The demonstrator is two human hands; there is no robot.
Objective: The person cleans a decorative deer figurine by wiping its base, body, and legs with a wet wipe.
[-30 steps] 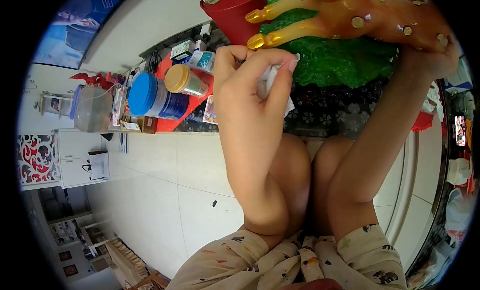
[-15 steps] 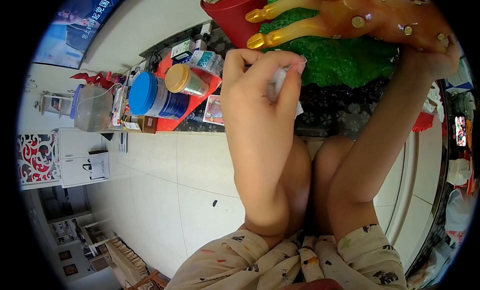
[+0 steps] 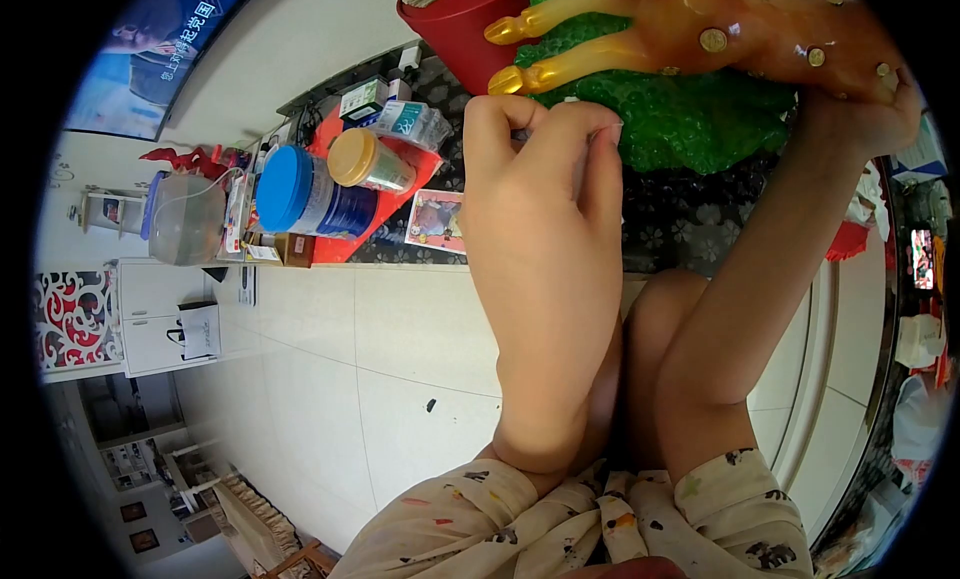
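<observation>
An amber animal figurine [image 3: 745, 41] with gold hooves and gold coin ornaments extends across the upper right, its hooves toward the left. A bumpy green translucent base [image 3: 690, 119] lies against its lower side. My right hand [image 3: 890, 114] grips the figurine's far right end, with its fingers partly hidden behind it. Close by the left edge of the green part, my left hand [image 3: 545, 174] is closed in a pinch. The white tissue in it is almost wholly hidden by the fingers; whether it touches the green surface I cannot tell.
A red bucket [image 3: 465, 39] stands behind the hooves on the dark floral tabletop [image 3: 690, 219]. Left of my left hand are a picture card [image 3: 436, 219], a gold-lidded jar [image 3: 370, 161], a blue-lidded tub [image 3: 310, 194] and small boxes [image 3: 363, 99]. A lit phone screen [image 3: 921, 259] shows at far right.
My left hand has shifted slightly right and turned, so the white tissue is now mostly out of sight and more of the picture card shows. My right hand stays on the figurine.
</observation>
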